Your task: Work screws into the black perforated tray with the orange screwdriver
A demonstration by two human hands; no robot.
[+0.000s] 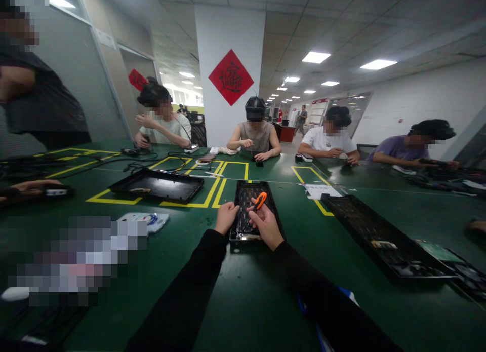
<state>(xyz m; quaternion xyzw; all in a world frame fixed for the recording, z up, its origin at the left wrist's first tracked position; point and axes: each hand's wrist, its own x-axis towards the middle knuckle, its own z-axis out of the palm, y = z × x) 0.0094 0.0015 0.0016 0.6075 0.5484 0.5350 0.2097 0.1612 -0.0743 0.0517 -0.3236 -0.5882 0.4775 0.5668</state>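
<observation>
- Keyboard tray [252, 210]: black, long, lies on green table [250, 301] dead ahead at 12 o'clock, between both hands, inside the yellow tape box [212, 190].
- Left hand [226, 217]: closed loosely, gripping the tray's left edge at approx. 10 o'clock of its near end.
- Right hand [266, 225]: fingers wrapped round an orange-handled tool [259, 201], tip aimed down into the tray.
- Progress, as a judgement: work mid-way; tool is in the tray, near end shows some pale parts, far end looks bare. How much is done can't be told, detail too small.
- Second tray [157, 185] at 10 o'clock and another tray [379, 235] at 3 o'clock lie apart from both hands.
- Writing: red diamond sign [231, 77] on pillar at 12 o'clock has dark characters, not legible. White paper [321, 191] at 1 o'clock: print too small to read.
- Other people sit across the table, their hands on own items.
</observation>
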